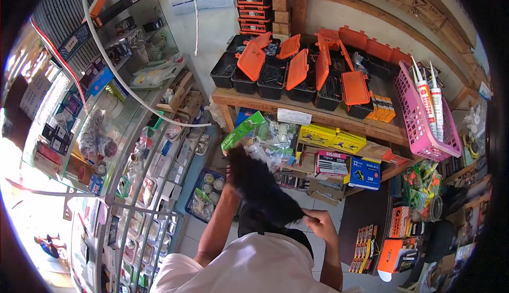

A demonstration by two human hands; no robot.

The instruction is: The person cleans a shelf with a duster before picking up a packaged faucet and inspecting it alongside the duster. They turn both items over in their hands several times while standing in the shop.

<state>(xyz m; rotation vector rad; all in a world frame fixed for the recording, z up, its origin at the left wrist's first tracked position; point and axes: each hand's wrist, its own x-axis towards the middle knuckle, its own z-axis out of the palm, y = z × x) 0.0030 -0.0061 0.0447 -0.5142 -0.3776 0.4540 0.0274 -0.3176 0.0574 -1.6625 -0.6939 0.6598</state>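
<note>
A dark, fluffy feather duster [265,187] slants across the middle of the head view, in front of my body. My right hand [321,224] is closed around its lower right end, fingers curled in. My left hand [230,180] is raised at the duster's upper left end, its fingers mostly hidden behind the dark feathers, so I cannot tell what it holds. Just above it, a clear plastic bag [273,139] with a green header shows small pale pieces inside, and the duster's tip overlaps the bag in this view.
Black bins [270,89] with orange lids line the wooden shelf [254,104]. A pink basket [419,118] with sealant tubes stands at its right end. Glass display shelves [119,187] run along the left. A floor crate [191,208] sits beside them; boxed goods [365,174] fill the lower shelf.
</note>
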